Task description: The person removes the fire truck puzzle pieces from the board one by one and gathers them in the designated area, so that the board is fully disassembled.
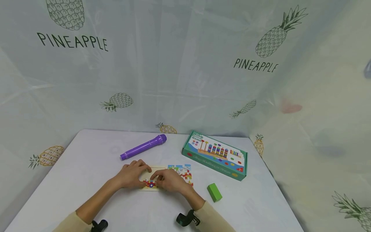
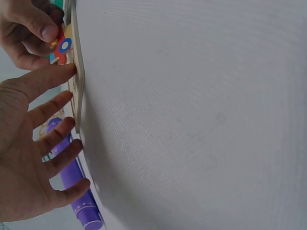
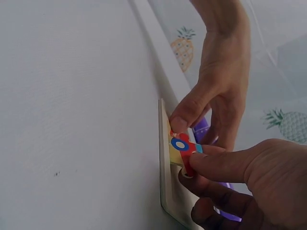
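A shallow wooden puzzle board (image 1: 158, 168) lies on the table between both hands. My right hand (image 1: 171, 181) pinches a puzzle piece (image 3: 183, 155) with red, yellow and a blue-ringed wheel, between thumb and index finger at the board's near edge. My left hand (image 1: 131, 175) spreads its fingers along the board's left side, with the thumb (image 2: 60, 72) at the rim close to the piece. More colourful puzzle pieces (image 1: 187, 175) lie just right of the board, partly hidden by the right hand.
Behind the hands lies a purple toy microphone (image 1: 143, 147). A green game box (image 1: 215, 155) sits at the back right, and a green block (image 1: 214, 192) stands right of the right forearm. A pineapple-printed curtain (image 1: 179, 64) hangs behind the white table (image 1: 139, 212).
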`<move>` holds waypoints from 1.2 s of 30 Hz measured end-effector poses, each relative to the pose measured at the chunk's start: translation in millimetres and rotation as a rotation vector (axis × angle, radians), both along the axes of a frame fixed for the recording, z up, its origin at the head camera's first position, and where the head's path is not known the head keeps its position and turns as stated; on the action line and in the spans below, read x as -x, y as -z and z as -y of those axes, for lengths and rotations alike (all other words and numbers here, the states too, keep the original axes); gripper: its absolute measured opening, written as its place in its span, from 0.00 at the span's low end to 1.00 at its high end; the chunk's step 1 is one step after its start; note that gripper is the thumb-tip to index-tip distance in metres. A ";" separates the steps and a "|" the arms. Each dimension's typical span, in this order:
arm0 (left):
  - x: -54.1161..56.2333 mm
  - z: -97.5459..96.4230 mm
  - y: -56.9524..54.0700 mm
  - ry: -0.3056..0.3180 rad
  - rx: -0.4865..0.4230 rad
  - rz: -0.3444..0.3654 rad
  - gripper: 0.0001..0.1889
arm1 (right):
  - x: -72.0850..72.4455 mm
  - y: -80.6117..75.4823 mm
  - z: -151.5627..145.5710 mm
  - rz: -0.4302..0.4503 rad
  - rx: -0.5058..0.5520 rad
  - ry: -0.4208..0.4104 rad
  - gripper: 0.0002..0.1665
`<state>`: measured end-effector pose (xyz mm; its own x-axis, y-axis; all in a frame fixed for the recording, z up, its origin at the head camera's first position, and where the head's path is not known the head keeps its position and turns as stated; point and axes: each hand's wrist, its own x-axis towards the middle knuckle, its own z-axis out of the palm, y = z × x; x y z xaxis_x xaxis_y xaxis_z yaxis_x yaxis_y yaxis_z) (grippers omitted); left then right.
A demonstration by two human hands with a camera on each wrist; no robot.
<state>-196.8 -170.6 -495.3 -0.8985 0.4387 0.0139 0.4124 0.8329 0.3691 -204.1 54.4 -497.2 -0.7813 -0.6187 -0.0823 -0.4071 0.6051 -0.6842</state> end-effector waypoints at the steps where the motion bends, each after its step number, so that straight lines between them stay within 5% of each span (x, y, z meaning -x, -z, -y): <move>1: -0.2 0.0 0.1 0.000 -0.001 0.000 0.25 | -0.2 0.3 -0.2 -0.003 0.001 -0.002 0.12; 36: 0.8 -0.3 0.0 0.009 0.006 0.006 0.25 | 5.3 -5.9 -7.7 -0.053 -0.019 -0.040 0.20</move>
